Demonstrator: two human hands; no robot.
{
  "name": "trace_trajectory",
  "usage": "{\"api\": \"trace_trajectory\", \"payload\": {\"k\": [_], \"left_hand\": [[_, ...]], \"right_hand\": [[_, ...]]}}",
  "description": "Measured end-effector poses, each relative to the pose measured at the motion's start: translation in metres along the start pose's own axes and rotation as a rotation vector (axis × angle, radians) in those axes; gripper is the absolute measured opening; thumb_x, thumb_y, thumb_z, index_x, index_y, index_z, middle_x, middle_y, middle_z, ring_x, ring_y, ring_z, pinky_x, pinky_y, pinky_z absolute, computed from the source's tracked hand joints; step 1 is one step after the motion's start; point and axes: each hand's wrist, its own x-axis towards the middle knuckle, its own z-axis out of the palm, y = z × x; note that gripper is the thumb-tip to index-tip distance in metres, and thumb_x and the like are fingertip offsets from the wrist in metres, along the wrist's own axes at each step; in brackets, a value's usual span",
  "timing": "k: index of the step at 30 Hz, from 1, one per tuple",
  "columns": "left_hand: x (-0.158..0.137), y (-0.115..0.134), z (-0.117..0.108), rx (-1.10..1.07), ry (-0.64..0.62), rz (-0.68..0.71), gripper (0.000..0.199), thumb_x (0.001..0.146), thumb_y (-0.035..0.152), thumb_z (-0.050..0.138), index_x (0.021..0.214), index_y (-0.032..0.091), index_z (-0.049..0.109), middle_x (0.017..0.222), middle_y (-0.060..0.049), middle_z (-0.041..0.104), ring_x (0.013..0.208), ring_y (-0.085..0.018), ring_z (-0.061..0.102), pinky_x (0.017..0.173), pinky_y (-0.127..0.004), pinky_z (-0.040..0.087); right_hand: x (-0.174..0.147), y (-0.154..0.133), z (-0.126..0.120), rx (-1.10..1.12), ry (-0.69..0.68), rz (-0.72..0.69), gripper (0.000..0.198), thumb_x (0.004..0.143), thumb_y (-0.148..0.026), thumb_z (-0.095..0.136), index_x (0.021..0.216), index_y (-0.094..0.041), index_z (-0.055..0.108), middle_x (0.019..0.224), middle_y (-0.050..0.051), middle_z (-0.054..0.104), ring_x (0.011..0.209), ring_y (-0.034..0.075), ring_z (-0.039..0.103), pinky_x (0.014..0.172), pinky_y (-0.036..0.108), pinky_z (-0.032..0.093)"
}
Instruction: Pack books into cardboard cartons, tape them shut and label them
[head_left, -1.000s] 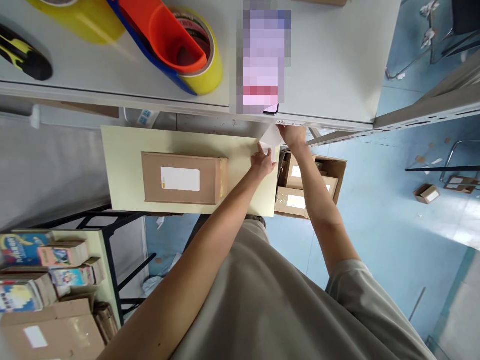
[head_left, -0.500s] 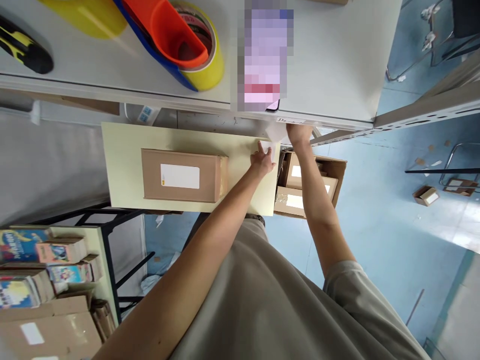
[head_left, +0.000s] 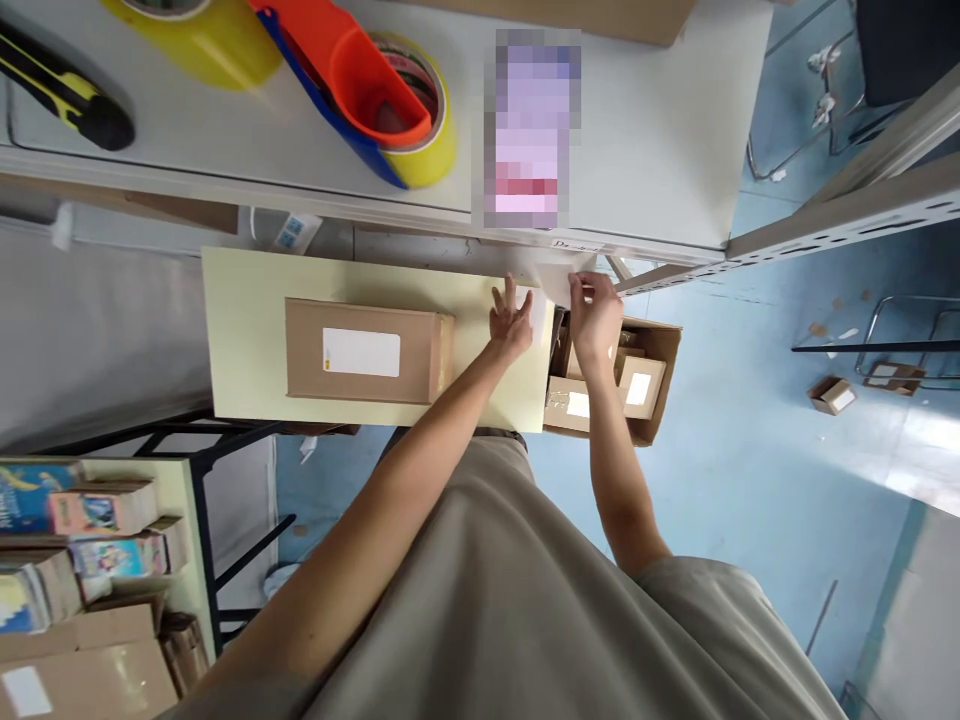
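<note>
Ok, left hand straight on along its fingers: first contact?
Probably the front edge of the grey tabletop, past the far edge of the pale yellow board. Depth is unclear: the left hand looks lower, so it might pass underneath.

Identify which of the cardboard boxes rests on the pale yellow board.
The long brown box, white label facing up: it alone lies on the pale yellow board, while others, such as the labelled boxes in the open carton at right, lie off it.
</note>
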Motion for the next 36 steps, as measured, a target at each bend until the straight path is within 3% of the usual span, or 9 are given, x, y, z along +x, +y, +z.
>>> {"api": "trace_trajectory", "payload": {"k": [1, 4, 6, 8, 12, 19, 25, 32, 36], "left_hand": [[-0.013, -0.007, -0.003, -0.071, 0.03, 0.005, 0.096, 0.101, 0.03, 0.085, 0.185, 0.018, 0.041, 0.2, -0.026, 0.006, 0.184, -0.054, 0.021, 0.139, -0.068, 0.043], [-0.063, -0.036, -0.013, -0.46, -0.019, 0.038, 0.061, 0.107, 0.032, 0.077, 0.165, 0.016, 0.063, 0.18, -0.028, 0.055, 0.156, -0.042, 0.069, 0.125, -0.057, 0.061], [-0.102, -0.06, -0.021, -0.799, -0.082, 0.096, 0.047, 0.108, 0.042, 0.073, 0.148, 0.017, 0.073, 0.157, -0.024, 0.076, 0.13, -0.034, 0.083, 0.108, -0.049, 0.069], [-0.141, -0.081, -0.03, -1.043, -0.066, 0.134, 0.046, 0.101, 0.051, 0.078, 0.133, 0.017, 0.078, 0.143, -0.021, 0.084, 0.115, -0.03, 0.086, 0.089, -0.04, 0.071], [-0.199, -0.107, -0.052, -1.141, 0.071, 0.074, 0.049, 0.09, 0.057, 0.086, 0.117, 0.016, 0.083, 0.117, -0.017, 0.089, 0.092, -0.025, 0.084, 0.067, -0.033, 0.063], [-0.244, -0.128, -0.079, -1.051, 0.182, 0.073, 0.039, 0.092, 0.054, 0.086, 0.102, 0.017, 0.085, 0.099, -0.014, 0.088, 0.081, -0.023, 0.08, 0.06, -0.031, 0.058], [-0.25, -0.163, -0.082, -1.027, 0.146, 0.146, 0.041, 0.088, 0.056, 0.093, 0.1, 0.018, 0.084, 0.098, -0.013, 0.089, 0.082, -0.024, 0.083, 0.061, -0.029, 0.061], [-0.258, -0.225, -0.096, -0.938, 0.439, 0.313, 0.032, 0.093, 0.051, 0.089, 0.099, 0.02, 0.087, 0.098, -0.008, 0.09, 0.088, -0.023, 0.085, 0.083, -0.033, 0.072], [-0.278, -0.278, -0.113, -1.038, 0.459, 0.325, 0.031, 0.096, 0.05, 0.086, 0.104, 0.02, 0.089, 0.106, -0.009, 0.091, 0.092, -0.024, 0.087, 0.087, -0.037, 0.074]], "right_hand": [[-0.013, -0.001, -0.004, 0.118, 0.001, 0.037, 0.054, 0.12, -0.062, 0.046, 0.132, -0.023, 0.081, 0.13, 0.02, 0.082, 0.116, 0.033, 0.08, 0.095, 0.046, 0.066], [-0.046, 0.007, -0.01, 0.458, -0.011, 0.158, 0.055, 0.11, -0.076, 0.06, 0.114, -0.025, 0.082, 0.101, 0.01, 0.081, 0.096, 0.027, 0.079, 0.081, 0.039, 0.067], [-0.063, 0.014, -0.007, 0.577, -0.048, 0.223, 0.053, 0.103, -0.079, 0.068, 0.101, -0.028, 0.079, 0.087, 0.005, 0.074, 0.084, 0.023, 0.075, 0.072, 0.036, 0.065], [-0.077, 0.016, -0.001, 0.627, -0.09, 0.275, 0.051, 0.098, -0.08, 0.073, 0.094, -0.029, 0.076, 0.079, 0.002, 0.068, 0.078, 0.021, 0.072, 0.066, 0.033, 0.063], [-0.098, 0.005, 0.019, 0.691, -0.162, 0.308, 0.05, 0.094, -0.078, 0.078, 0.089, -0.028, 0.074, 0.078, 0.0, 0.066, 0.076, 0.018, 0.071, 0.062, 0.03, 0.06], [-0.121, -0.024, 0.036, 0.78, -0.249, 0.287, 0.057, 0.087, -0.084, 0.088, 0.091, -0.028, 0.076, 0.08, 0.0, 0.069, 0.08, 0.019, 0.071, 0.063, 0.029, 0.059], [-0.144, -0.049, 0.041, 0.78, -0.231, 0.202, 0.057, 0.089, -0.084, 0.087, 0.095, -0.028, 0.075, 0.085, 0.0, 0.071, 0.085, 0.02, 0.072, 0.071, 0.033, 0.062], [-0.178, -0.107, 0.068, 0.621, -0.151, -0.192, 0.05, 0.102, -0.077, 0.078, 0.09, -0.03, 0.065, 0.124, 0.008, 0.081, 0.13, 0.032, 0.076, 0.106, 0.054, 0.064], [-0.201, -0.143, 0.1, 0.59, -0.181, -0.231, 0.048, 0.103, -0.074, 0.078, 0.089, -0.03, 0.065, 0.121, 0.008, 0.081, 0.119, 0.031, 0.077, 0.097, 0.051, 0.066]]}}
